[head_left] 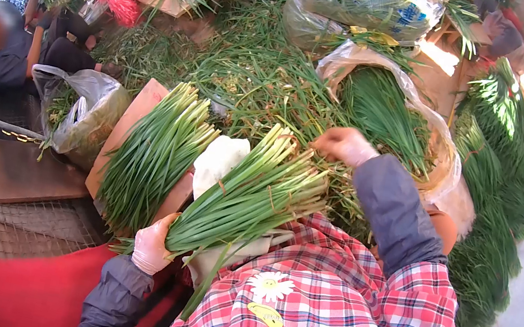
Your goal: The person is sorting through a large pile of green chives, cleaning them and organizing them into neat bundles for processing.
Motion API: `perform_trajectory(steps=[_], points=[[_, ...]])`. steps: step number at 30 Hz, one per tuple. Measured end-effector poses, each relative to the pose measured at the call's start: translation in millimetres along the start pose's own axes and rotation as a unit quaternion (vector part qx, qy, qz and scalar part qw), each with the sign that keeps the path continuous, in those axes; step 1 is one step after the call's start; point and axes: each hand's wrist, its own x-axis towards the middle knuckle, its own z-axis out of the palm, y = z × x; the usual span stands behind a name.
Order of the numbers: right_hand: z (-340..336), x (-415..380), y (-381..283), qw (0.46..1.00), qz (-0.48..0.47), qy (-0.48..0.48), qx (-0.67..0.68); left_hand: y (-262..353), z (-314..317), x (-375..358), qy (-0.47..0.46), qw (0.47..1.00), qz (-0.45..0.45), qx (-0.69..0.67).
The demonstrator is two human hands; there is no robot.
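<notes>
My gloved left hand [153, 242] is closed around the leafy end of a bundle of garlic chives [249, 196], which lies slanted across my lap. The pale stem ends point up and to the right. My right hand [346, 145] is just beyond those stem ends, its fingers drawn together; whatever they pinch is too small to make out. To the left, a second pile of garlic chives [159, 152] rests on a wooden board [147, 101]. A white cloth-like thing [220, 162] sits between the pile and the bundle.
Loose trimmings [269, 81] cover the ground ahead. An opened plastic bag [445, 161] of chives stands at right, with stacked bundles [497, 184] beyond it. A stuffed bag [367, 3] lies at the back. Another person [7, 56] sits at left near a clear bag [90, 126].
</notes>
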Motion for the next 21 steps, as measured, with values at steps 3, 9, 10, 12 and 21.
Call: perform_trajectory(steps=[3,9,10,12,21], points=[[-35,13,47,0.999,0.026,0.04,0.013,-21,8,-5,-0.097,0.983,-0.072,-0.138],[52,-30,-11,0.975,0.005,-0.086,0.203,1,3,5,-0.21,0.789,-0.227,-0.531],[50,-26,-7,0.973,0.012,-0.065,0.221,6,0,8,-0.219,0.77,-0.233,-0.552],[43,-15,3,0.965,0.025,-0.023,0.258,15,-8,10,-0.236,0.73,-0.245,-0.592],[19,-34,-29,0.99,-0.085,0.089,0.064,35,-7,16,-0.208,0.705,-0.275,-0.62]])
